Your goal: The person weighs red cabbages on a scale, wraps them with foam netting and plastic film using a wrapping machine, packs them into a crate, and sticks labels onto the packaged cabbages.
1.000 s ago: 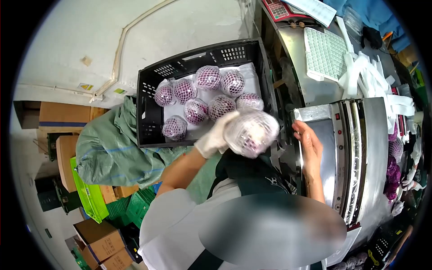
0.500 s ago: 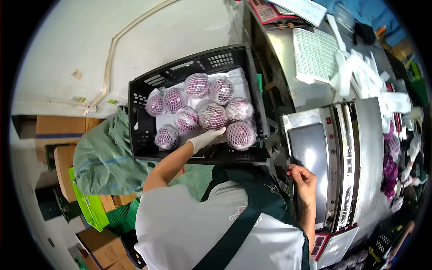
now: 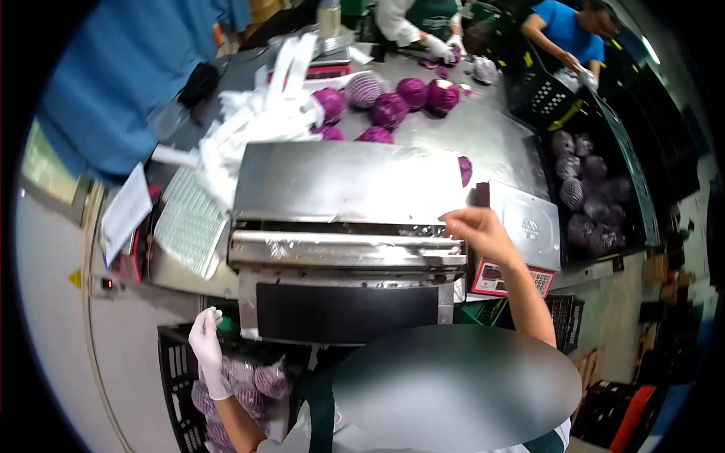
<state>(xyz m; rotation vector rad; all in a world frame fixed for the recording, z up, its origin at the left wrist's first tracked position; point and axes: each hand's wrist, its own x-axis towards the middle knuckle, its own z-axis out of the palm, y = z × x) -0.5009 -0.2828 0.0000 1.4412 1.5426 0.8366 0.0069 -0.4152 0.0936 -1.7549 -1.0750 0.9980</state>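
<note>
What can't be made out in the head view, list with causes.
All head view:
Wrapped cabbages in the near crate: some cut off by the bottom edge, some partly behind the left forearm.
Right grip: too small to tell whether it pinches anything.
Nearby scale: reading too small.
Apron: mostly blurred out.

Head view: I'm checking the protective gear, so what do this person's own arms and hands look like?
The left hand wears a thin white glove ending just past the wrist. The right hand is ungloved. The forearms are bare. A whitish shirt and a dark green apron strap show near the blur.
</note>
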